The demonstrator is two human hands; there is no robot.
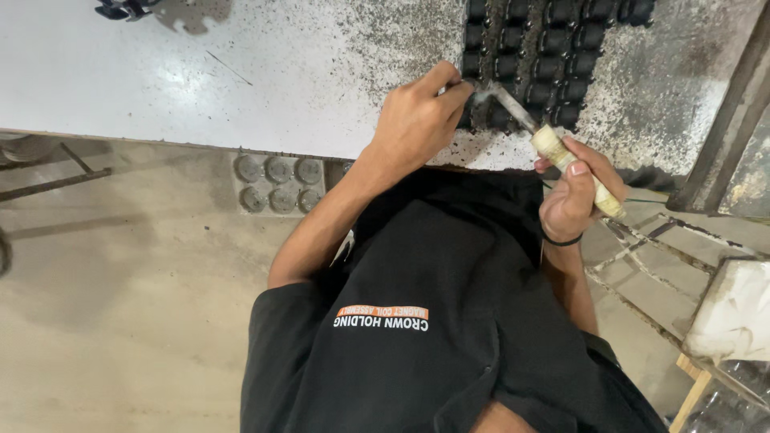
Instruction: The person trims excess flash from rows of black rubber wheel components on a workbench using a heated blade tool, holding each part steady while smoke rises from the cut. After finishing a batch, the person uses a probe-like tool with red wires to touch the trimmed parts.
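My right hand [573, 192] grips a hand tool [561, 156] by its pale, wrapped handle, and the grey metal shaft points up and left. My left hand [417, 120] is pinched shut on a small piece right at the tool's tip; the piece itself is mostly hidden by my fingers. Both meet at the near edge of a block of black cylindrical parts [553, 40] set in rows on a white, dark-speckled tabletop [241, 72]. A black band circles my right wrist. My black shirt fills the lower middle.
A grey tray [277, 183] with several round pieces sits below the table's near edge. A metal frame [722, 128] and rails stand at the right, with a white bag [734, 313] below. A dark object [124, 10] lies far left on the table.
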